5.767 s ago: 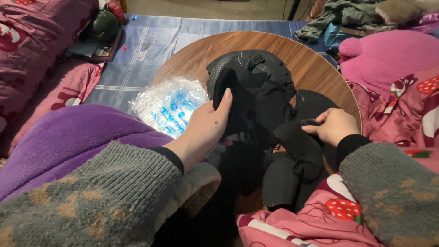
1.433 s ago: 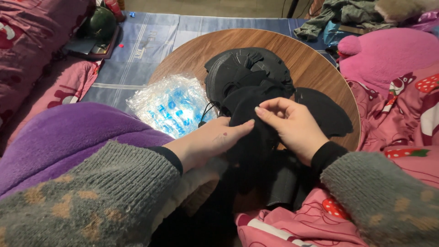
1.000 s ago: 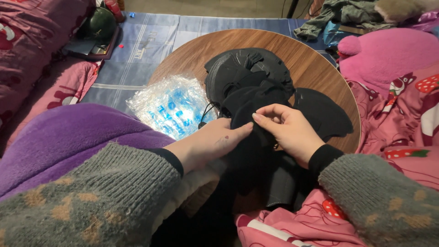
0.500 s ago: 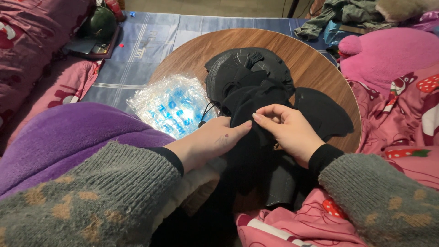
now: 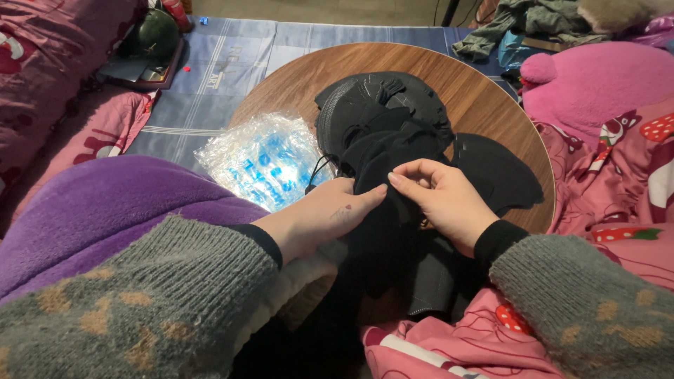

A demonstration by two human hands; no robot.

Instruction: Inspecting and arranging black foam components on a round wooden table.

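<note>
since a few seconds ago the right hand [image 5: 449, 203] has come up from the near edge to meet the left hand [image 5: 319, 217]; both grips now pinch the black fabric piece [image 5: 393, 158] at mid-worktop [image 5: 484, 105]. little has shifted in the last second. the piece's long axis runs from near edge to far edge.

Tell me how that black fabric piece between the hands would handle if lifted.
The black fabric piece probably flops: it droops in folds where the right hand pinches it. It looks thin, so likely light. The left hand steadies it, suggesting it shifts easily.
</note>
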